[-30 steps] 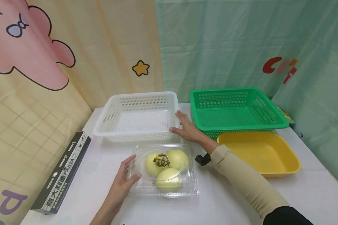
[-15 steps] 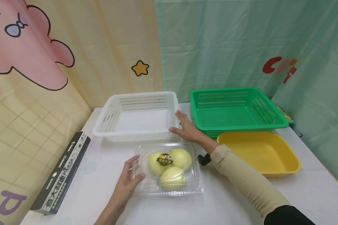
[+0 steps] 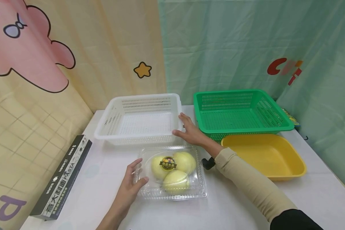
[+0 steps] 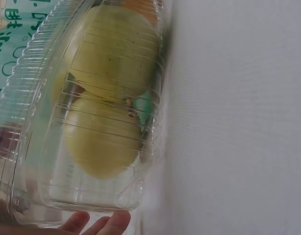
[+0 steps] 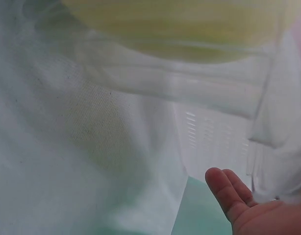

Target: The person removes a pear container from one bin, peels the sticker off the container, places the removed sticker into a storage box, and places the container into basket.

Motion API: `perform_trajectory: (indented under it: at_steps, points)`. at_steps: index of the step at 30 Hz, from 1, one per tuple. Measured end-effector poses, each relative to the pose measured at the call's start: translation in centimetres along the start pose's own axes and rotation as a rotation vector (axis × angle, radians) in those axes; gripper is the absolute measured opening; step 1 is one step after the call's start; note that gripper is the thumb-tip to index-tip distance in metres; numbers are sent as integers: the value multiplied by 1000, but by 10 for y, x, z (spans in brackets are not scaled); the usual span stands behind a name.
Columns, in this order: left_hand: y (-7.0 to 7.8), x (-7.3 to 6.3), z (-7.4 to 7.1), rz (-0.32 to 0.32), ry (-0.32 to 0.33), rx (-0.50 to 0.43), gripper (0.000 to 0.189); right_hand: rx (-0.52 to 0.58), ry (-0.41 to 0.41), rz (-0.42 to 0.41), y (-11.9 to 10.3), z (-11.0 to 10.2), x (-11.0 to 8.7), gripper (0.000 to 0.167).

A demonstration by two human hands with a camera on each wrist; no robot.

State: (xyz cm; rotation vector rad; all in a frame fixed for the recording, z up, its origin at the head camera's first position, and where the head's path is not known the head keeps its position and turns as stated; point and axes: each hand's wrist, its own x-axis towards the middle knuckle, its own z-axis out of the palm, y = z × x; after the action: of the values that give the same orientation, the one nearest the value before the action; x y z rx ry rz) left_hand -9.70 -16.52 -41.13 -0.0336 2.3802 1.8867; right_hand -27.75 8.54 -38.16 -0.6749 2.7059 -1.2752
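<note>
Touching clear box (image 3: pixel 173 195), left hand (image 3: pixel 128 185); right hand (image 3: pixel 192 133) at white basket (image 3: pixel 146 124); each grip apart

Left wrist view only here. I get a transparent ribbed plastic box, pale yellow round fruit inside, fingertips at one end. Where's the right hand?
Observer: Head view shows the right hand at the right-hand end of a white perforated plastic basket.
Operator: Anything stuck on top of the fruit box?
Observer: Yes, a black-and-gold label on the transparent plastic lid.
Operator: And over on the person's left?
Observer: A long black-and-white carton printed PASTA, lying along the left edge of the white-covered table.
</note>
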Motion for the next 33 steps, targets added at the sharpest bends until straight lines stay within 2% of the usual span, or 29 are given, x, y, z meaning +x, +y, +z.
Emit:
perform_trajectory:
  at_steps: [9,14,25,33]
  points:
    - [0,1,-1,4,9,15,64,-57,-13,-72,-5,-3,-8,80]
    - [0,1,0,8,10,19,64,-89,-12,-75,-8,-7,-15,81]
    - [-1,1,2,8,14,17,64,-187,59,-144,-22,-9,-32,80]
    - [-1,0,2,9,17,9,65,-209,91,-191,-29,-6,-42,79]
